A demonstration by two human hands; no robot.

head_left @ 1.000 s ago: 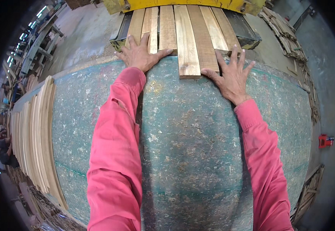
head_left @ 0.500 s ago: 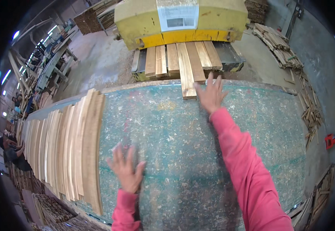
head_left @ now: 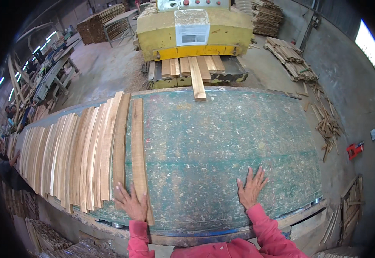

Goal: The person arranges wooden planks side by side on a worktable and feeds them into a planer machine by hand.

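Observation:
Fingers spread, my left hand (head_left: 131, 205) lies over the near end of a long wooden board (head_left: 138, 150), touching it. A narrow gap separates that board from a row of similar boards (head_left: 84, 155) set side by side on the left of the green, worn table (head_left: 204, 172). My right hand (head_left: 252, 189) rests open, palm down, on the table's near right part, holding nothing. At the far edge, one protruding board (head_left: 197, 81) reaches from under the yellow machine (head_left: 153, 36) onto the table. Several shorter board ends lie beside it.
Loose wood strips (head_left: 325, 124) litter the floor at right, near a red tool (head_left: 354, 150). Stacked boards (head_left: 288, 58) stand beyond them. At the far left edge a co-worker's arm (head_left: 14, 159) reaches the row of boards.
My right hand has drawn back from the machine's boards to the near right of the table. My left hand has moved left onto the board, which now sits apart from the row.

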